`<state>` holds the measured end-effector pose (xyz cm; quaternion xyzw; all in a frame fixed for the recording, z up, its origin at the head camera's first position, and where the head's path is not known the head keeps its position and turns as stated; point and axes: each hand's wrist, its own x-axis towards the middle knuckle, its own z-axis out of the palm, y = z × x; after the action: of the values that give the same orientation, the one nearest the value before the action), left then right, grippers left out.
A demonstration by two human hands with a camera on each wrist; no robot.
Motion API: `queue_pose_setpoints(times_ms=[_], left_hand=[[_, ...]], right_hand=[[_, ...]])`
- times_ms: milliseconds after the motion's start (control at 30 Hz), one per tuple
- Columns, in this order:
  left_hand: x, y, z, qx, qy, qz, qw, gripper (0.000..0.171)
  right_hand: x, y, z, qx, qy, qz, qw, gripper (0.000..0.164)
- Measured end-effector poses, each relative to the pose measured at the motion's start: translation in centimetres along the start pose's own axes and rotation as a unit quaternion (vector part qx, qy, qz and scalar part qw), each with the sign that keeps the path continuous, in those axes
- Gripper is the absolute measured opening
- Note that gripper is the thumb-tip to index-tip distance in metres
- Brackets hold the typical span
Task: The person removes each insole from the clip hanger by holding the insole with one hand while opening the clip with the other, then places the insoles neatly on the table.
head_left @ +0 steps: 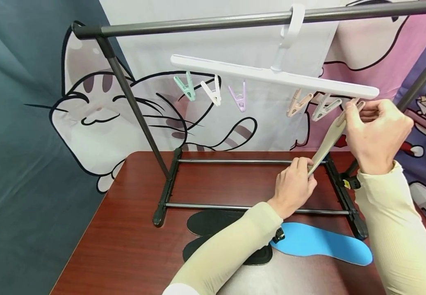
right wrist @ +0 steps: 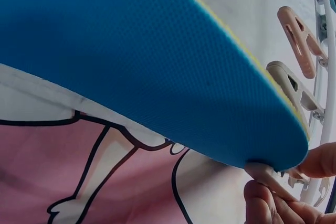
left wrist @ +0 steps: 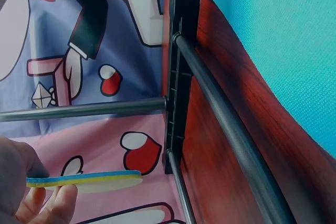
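So right now my left hand (head_left: 293,186) has its fingers pinched around the lower end of a flat foam insole (head_left: 327,141), blue on one face and beige-grey on the other, with a thin yellow edge. It runs up at a slant from that hand to the far right end of the white plastic clip hanger bar (head_left: 235,73), which hangs by its white hook from the dark metal rail of the drying rack (head_left: 198,25).

My right hand (head_left: 377,131) is up at the top end, fingers squeezing the beige plastic peg (right wrist: 262,174) at the end of the bar, and the tip of the insole sits right at that peg. From the right wrist view I can't tell if the peg has actually bitten onto the insole.

Along the bar hang more pegs: a teal peg (head_left: 185,87), a white peg (head_left: 214,91), a lilac peg (head_left: 240,97), and two more pale ones just beside my right hand.

Down on the dark red wooden desk (head_left: 124,246), in front of the rack's base, lie a second blue insole (head_left: 320,242) and two black insoles (head_left: 213,223), partly under my left sleeve.
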<state>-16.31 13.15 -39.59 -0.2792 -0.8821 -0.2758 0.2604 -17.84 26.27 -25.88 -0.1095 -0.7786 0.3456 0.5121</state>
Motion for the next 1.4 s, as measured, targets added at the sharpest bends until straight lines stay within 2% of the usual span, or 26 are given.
queue_pose_setpoints(times_ms=[400,467,633,667,833,1067,1300,1400], left_hand=[[-0.2,0.0,-0.2,0.003,0.008,0.002,1.0,0.031],[-0.3,0.0,-0.1,0.006,0.008,0.002,0.9999,0.031],[-0.5,-0.2,0.1,0.017,0.008,-0.002,0.9998,0.032],[-0.6,-0.2,0.1,0.018,0.007,-0.004,0.9998,0.032],[-1.1,-0.3,-0.1,0.018,-0.011,-0.013,0.9997,0.031],[-2.0,-0.6,-1.0,0.006,-0.043,-0.048,0.9979,0.03],[-2.8,-1.1,-2.1,-0.021,-0.063,-0.032,0.9973,0.018],[-3.2,-1.2,-2.3,-0.028,-0.064,-0.029,0.9971,0.019]], right_hand=[[0.2,-0.4,-0.3,0.008,0.0,-0.009,1.0,0.033],[0.3,-0.1,-0.3,0.011,0.002,-0.021,1.0,0.03],[0.8,0.1,-0.5,0.002,0.002,-0.036,0.999,0.029],[0.8,-0.1,-0.6,-0.004,0.0,-0.028,1.0,0.032],[0.6,-0.7,-0.8,-0.015,-0.002,-0.02,1.0,0.034],[0.4,-0.4,-1.0,-0.012,-0.003,-0.017,1.0,0.037],[0.5,0.3,-1.0,-0.016,-0.002,-0.02,1.0,0.04],[0.6,0.6,-1.0,-0.02,-0.003,-0.019,1.0,0.04]])
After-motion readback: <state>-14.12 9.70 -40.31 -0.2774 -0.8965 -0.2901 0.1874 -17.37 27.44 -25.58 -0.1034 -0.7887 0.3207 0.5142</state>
